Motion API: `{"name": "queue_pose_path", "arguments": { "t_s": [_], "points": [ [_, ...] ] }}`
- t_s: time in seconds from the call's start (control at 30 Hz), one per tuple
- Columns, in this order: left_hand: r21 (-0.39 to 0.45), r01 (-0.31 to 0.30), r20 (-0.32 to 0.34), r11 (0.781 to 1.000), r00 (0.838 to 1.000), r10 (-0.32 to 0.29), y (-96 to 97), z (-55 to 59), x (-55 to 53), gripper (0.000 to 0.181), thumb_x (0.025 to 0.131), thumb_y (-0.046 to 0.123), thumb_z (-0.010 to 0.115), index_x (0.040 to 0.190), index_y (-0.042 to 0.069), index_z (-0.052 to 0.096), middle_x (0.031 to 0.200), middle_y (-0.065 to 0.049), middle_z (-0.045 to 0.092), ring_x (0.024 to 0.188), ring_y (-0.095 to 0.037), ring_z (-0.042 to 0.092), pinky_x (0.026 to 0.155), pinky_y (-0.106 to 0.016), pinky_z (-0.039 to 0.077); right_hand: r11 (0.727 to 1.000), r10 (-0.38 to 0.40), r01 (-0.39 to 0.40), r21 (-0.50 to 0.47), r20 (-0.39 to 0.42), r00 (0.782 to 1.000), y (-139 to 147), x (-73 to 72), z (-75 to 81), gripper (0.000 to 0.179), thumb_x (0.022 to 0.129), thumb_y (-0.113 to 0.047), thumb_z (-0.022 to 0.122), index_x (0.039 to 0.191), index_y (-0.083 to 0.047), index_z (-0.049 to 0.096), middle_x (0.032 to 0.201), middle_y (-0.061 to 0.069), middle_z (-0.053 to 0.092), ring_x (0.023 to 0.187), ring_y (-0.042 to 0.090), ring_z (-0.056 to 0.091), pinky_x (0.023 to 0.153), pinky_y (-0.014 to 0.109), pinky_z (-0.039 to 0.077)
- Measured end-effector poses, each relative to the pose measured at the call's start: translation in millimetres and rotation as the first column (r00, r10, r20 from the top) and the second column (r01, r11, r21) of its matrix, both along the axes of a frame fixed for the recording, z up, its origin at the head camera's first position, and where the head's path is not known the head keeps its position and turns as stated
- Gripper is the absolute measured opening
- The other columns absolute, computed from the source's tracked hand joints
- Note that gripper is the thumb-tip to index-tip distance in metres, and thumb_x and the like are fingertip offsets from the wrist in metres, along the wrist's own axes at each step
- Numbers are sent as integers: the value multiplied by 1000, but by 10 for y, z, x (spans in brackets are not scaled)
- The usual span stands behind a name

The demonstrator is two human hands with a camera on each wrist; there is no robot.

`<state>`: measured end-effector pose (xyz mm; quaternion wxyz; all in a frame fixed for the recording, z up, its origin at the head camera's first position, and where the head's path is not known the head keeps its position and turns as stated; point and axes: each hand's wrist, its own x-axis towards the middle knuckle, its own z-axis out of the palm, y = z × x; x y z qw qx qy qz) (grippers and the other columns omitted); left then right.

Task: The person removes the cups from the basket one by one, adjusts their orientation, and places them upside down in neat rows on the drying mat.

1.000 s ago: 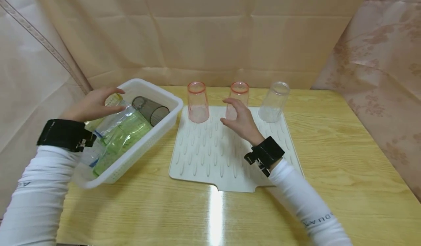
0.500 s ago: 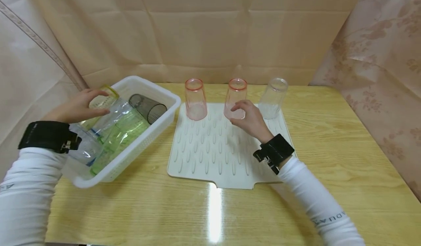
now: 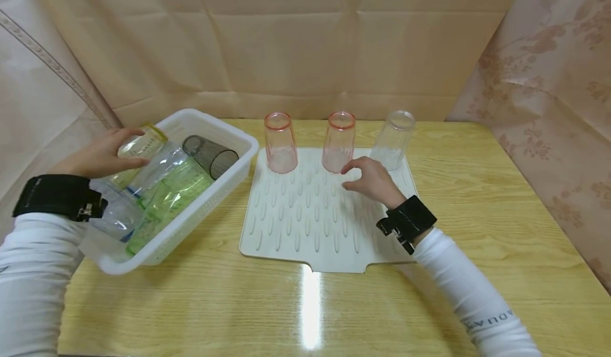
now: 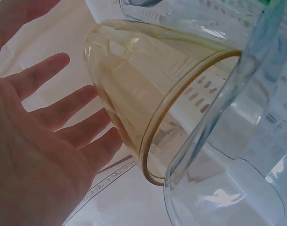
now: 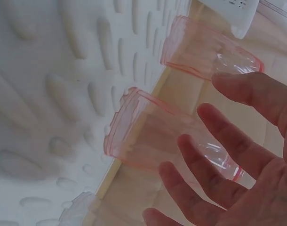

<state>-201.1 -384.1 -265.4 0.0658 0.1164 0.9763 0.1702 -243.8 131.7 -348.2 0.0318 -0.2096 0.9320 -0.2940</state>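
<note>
My left hand [image 3: 97,153] reaches over the basket's left side, thumb and fingers spread beside a yellow tumbler [image 3: 145,140]. In the left wrist view that yellow tumbler [image 4: 129,75] lies tilted, mouth toward clear plastic cups; the fingertips come up to its side, and whether they touch is unclear. My right hand [image 3: 374,181] hovers above the pale ribbed mat [image 3: 305,243], holding nothing, fingers loosely bent. Just beyond it stands the middle pink tumbler [image 3: 339,142], apart from the fingers in the right wrist view. Another pink tumbler [image 3: 280,144] and a clear tumbler [image 3: 393,139] flank it.
A white plastic basket [image 3: 191,212] sits slantwise at the left of the wooden table [image 3: 229,309]. Inside lie a smoky grey tumbler [image 3: 210,154], green tumblers [image 3: 174,198] and a clear cup [image 3: 114,208]. A beige cloth [image 3: 286,54] hangs behind.
My left hand has shifted left, exposing more of the yellow tumbler. The right hand has drawn back toward the right and front, away from the middle pink tumbler. The view has shifted slightly.
</note>
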Motion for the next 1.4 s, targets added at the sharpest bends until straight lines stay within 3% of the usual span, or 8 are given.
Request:
{"name": "queue_pose_path", "arguments": {
  "t_s": [0.2,0.37,0.57,0.97,1.4],
  "points": [
    [-11,-12,14,1000,1000,12,3,5,-20,70,86,23,62,133,-10,24,130,-44,25,117,-59,22,91,-73,20,999,-42,42,16,-1,999,150,37,-33,31,75,-16,70,101,-2,64,112,23,63,105,37,53,86,52,43],
    [-70,-13,-6,997,1000,12,-8,3,-61,71,85,23,61,131,-16,22,126,-46,28,115,-59,25,93,-70,22,997,-71,71,23,7,997,306,49,-41,32,76,-18,69,103,-2,64,110,23,63,104,38,53,82,52,44],
    [-113,-26,16,993,999,28,-27,24,-86,74,86,26,61,132,-17,21,127,-46,27,118,-60,19,94,-70,20,996,-89,90,16,-8,996,452,40,-60,32,75,-17,69,102,-1,64,110,22,64,101,38,55,82,51,44],
    [-107,-25,7,994,1000,26,-114,-13,-115,72,83,23,61,129,-17,22,124,-47,25,115,-60,21,91,-71,22,991,-129,130,-39,36,991,593,79,-116,31,77,-14,68,103,2,62,109,24,63,101,40,56,85,50,45],
    [-97,-21,-15,995,1000,20,-216,-58,-151,75,78,14,66,126,-22,21,119,-46,28,111,-60,22,92,-68,22,985,-168,169,-25,62,984,693,134,-167,32,78,-17,67,104,1,62,110,23,63,101,38,56,84,49,45]
  ]
}}
